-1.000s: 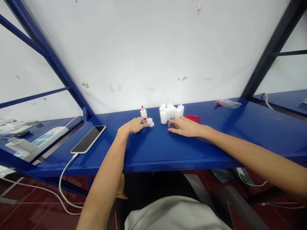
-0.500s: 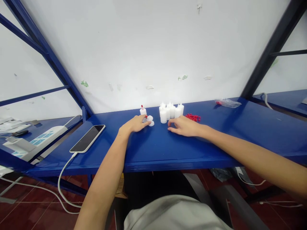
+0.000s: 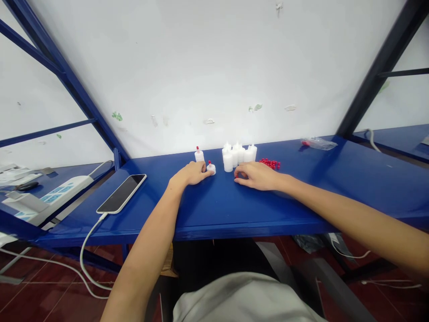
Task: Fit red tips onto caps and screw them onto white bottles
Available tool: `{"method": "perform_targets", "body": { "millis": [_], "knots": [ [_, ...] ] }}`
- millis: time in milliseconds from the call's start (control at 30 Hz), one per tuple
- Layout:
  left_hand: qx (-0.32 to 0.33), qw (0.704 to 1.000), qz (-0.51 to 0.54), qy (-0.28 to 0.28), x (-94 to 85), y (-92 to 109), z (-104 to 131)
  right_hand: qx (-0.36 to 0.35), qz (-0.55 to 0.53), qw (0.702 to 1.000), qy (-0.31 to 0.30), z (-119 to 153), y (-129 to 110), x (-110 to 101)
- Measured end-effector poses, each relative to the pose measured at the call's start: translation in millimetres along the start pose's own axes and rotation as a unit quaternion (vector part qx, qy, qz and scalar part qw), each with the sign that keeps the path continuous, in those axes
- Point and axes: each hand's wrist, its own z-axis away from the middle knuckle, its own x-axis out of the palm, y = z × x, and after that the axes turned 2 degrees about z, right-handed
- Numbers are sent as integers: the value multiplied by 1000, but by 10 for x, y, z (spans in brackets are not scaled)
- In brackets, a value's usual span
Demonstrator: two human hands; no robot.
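Thumb and fingers of my left hand (image 3: 195, 173) are closed around the side of a small white bottle with a red tip (image 3: 211, 169), which stands upright. Just behind that hand is another red-tipped white bottle (image 3: 199, 155). My right hand (image 3: 256, 175) rests near the blue table surface with curled fingers; a bit of red shows at its fingertips, too small to make out. Several white bottles (image 3: 238, 155) stand grouped behind my right hand. Beside them, to the right, lies a pile of small red caps (image 3: 270, 164).
A phone (image 3: 122, 193) with a white cable lies at the left of the blue table (image 3: 208, 212). At the back right is a clear plastic bag (image 3: 320, 143) with something red inside. A power strip (image 3: 67, 192) sits farther left. Blue frame posts rise at both sides.
The small bottle at my left hand was tilted or lying with its red tip leftward; now it stands upright, tip up. Red now shows at my right fingertips.
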Motion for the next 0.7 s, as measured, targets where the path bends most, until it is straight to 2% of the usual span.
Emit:
{"method": "perform_targets", "body": {
  "millis": [100,267,333,400,500,567,700],
  "knots": [
    [-20,999,-38,-7,43,16,-32,15,8,1000,5,6,21,13],
    [-47,997,-66,19,92,66,-52,-9,-4,999,39,-13,44,31],
    [-6,1000,-4,19,96,120,-44,-19,-30,997,74,-20,17,12],
    [60,992,113,13,116,206,-38,-11,-92,990,105,-13,-31,-19],
    [136,939,315,-17,207,374,-51,15,-215,965,150,17,-108,-55],
    [156,894,418,-35,299,480,-67,16,-267,948,170,37,-146,-60],
    [197,824,529,-49,459,598,-86,-15,-307,938,157,47,-184,-29]
  ]
}}
